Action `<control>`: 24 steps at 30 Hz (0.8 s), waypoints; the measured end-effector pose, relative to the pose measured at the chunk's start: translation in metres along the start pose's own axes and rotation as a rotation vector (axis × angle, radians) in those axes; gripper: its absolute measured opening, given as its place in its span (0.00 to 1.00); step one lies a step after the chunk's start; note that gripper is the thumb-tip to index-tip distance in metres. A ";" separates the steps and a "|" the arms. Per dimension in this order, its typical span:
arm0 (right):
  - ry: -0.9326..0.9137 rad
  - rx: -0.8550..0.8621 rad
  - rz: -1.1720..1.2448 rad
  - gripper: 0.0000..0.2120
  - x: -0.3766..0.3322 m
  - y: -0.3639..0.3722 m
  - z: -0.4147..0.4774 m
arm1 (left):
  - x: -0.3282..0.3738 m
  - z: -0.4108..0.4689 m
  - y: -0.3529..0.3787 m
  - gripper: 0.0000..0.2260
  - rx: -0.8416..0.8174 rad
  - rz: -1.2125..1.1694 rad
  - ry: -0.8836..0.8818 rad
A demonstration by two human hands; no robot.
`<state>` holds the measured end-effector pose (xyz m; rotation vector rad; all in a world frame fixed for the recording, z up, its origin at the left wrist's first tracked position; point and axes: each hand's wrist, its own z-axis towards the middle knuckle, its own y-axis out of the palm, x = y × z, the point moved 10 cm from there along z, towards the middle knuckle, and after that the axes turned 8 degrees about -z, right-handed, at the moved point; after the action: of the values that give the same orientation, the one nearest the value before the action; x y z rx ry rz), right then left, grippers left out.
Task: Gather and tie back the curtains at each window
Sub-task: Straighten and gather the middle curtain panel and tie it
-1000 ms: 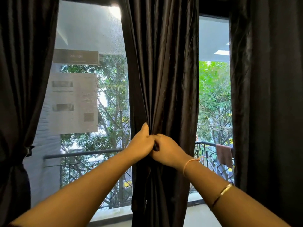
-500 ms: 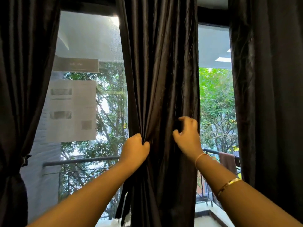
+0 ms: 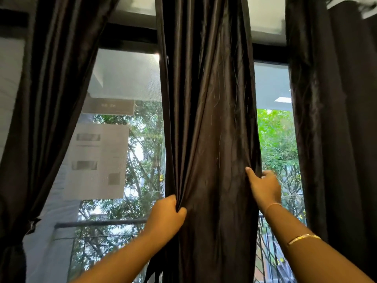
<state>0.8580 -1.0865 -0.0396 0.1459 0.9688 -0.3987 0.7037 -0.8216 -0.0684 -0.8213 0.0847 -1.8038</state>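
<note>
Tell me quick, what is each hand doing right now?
Left hand: grips bunched folds of the dark satin middle curtain.
Right hand: pinches that curtain's right edge.

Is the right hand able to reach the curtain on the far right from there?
Probably yes. The right hand grips the edge of the middle curtain, and only open window lies between it and the far-right curtain.

The left grip [image 3: 166, 216] bunches the middle curtain [image 3: 208, 119] at seven o'clock; the right grip [image 3: 265, 187] pinches its opposite edge at four o'clock.
</note>
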 end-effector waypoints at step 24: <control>-1.248 -0.169 -0.177 0.12 -0.239 0.108 -0.221 | -0.044 -0.003 -0.047 0.13 0.315 -0.582 -0.087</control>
<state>0.6099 -0.8586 0.0269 -0.3272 -0.2246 -0.4638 0.6708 -0.7661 -0.0719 -0.7386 -0.5333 -2.2387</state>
